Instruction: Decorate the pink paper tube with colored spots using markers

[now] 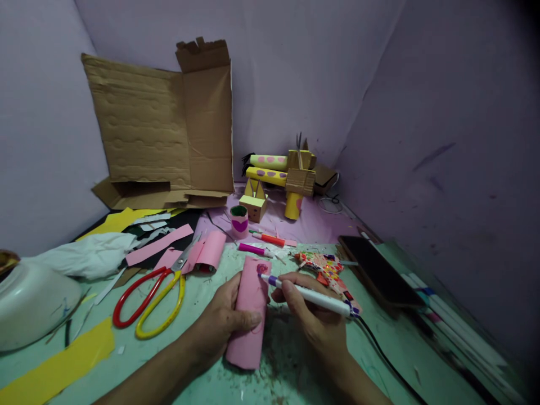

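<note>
My left hand is wrapped round a pink paper tube, its thumb lying across the front. The tube stands tilted, with a small dark-pink round scribble near its upper end and a faint drawn outline lower down. In my right hand is a white marker with a purple collar. The marker's tip touches the tube by the scribble. Just beyond the tube lie a magenta marker and an orange-red marker.
Scissors with red and yellow handles lie left, near pink paper. A white bowl stands far left. A dark phone lies right. Behind are a decorated cup, cardboard figures and a large cardboard box.
</note>
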`<action>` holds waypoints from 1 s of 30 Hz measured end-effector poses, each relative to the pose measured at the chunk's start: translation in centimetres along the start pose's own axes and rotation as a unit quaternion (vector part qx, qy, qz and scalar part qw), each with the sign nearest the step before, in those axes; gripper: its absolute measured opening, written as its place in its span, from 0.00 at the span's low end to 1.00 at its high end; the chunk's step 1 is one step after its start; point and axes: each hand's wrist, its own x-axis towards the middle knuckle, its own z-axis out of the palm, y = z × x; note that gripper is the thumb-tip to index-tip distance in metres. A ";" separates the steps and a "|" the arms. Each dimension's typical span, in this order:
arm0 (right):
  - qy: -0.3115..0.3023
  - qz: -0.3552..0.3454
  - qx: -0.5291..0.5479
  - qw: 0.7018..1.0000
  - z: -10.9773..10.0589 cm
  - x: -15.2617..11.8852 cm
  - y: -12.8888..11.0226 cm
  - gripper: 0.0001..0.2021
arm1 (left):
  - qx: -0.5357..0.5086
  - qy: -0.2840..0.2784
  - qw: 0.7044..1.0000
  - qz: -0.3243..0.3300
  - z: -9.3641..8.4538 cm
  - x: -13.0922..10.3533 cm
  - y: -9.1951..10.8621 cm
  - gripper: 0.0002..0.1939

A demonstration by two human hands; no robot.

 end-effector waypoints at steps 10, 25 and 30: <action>0.104 0.048 -0.008 0.993 0.5 -0.1 -0.2 0.10 | 0.023 0.023 0.999 -0.017 -0.4 -0.1 -0.2 0.32; 0.053 0.026 -0.004 0.998 0.2 0.0 0.0 0.10 | 0.017 0.007 1.000 -0.001 -0.2 0.0 0.0 0.32; 0.065 0.015 0.005 0.998 0.2 0.1 0.0 0.08 | 0.021 0.014 1.000 -0.007 -0.2 0.0 0.0 0.32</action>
